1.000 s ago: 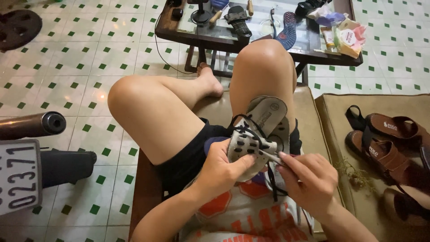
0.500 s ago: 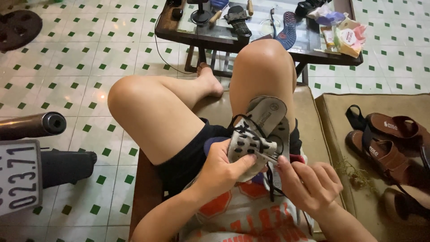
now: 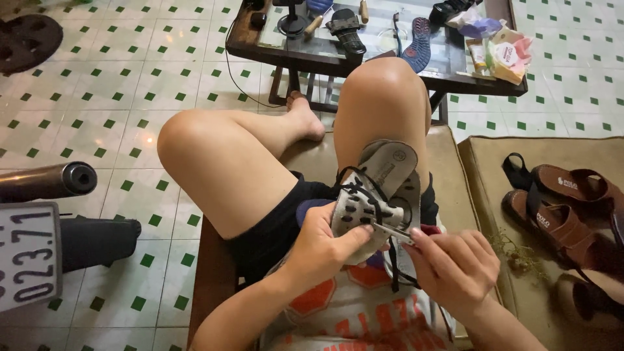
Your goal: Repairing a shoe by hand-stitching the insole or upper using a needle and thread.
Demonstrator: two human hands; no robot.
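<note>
We saw one tiled floor (image 3: 162, 78) in white with small green squares, and on it one dark desk (image 3: 260, 49) with a glass top carrying tools, one blue shoe sole (image 3: 416, 45) and a few small packets. One padded bench (image 3: 448, 162) carried the seated person, whose two bare knees rose toward the desk. To the right lay one cushion (image 3: 487, 169) with two brown strapped sandals (image 3: 565, 195) side by side on it. At the left edge stood one plate with digits (image 3: 26, 257) under one dark tube (image 3: 45, 182).

One grey sandal (image 3: 380, 188) with black straps rested sole-up against the raised knee, above the lap. Our left hand (image 3: 322, 250) clasped its lower edge, fingers wrapped on the sandal and thumb pressed to the sole. Our right hand (image 3: 452, 263) had its fingers pinched together on one small metal tool (image 3: 393, 233), whose tip touched the sole.
</note>
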